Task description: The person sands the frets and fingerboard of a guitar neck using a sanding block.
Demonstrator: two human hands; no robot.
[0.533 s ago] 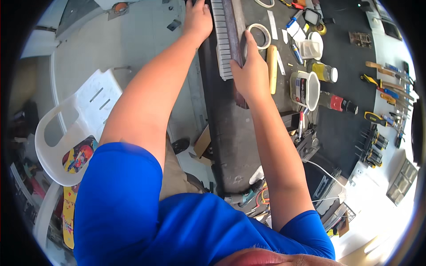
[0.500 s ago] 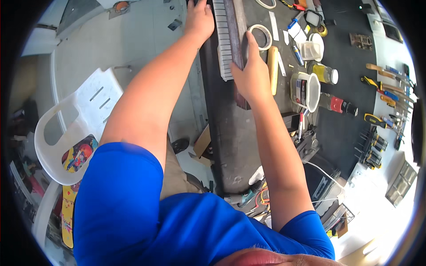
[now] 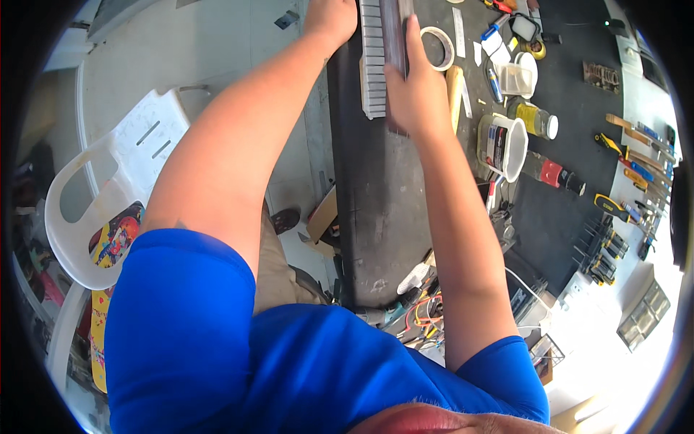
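Note:
A long dark bar (image 3: pixel 395 40) with a brownish-grey face is in the grip of my right hand (image 3: pixel 421 98). The thumb lies on its left side and the index finger stretches along its right side. Directly left of the bar is a pale grey strip (image 3: pixel 373 72) crossed by regular dark lines, close to the bench edge. My left hand (image 3: pixel 334 20) is at the top of the view beside this strip; its fingers are mostly cut off by the picture's edge, so its hold is hidden. The far ends of bar and strip are out of view.
On the dark workbench (image 3: pixel 383 217) right of my hand lie a masking tape roll (image 3: pixel 450 48), a yellow stick (image 3: pixel 455 94), a white tub (image 3: pixel 515 148) and a yellow-labelled jar (image 3: pixel 533 119). Tools (image 3: pixel 636 155) line the far right. A white plastic chair (image 3: pixel 137 155) stands left.
My right hand and the dark bar have moved farther up the view; the bar's near end now sticks out less past the strip. The left hand has also slipped higher. The whole view has shifted slightly.

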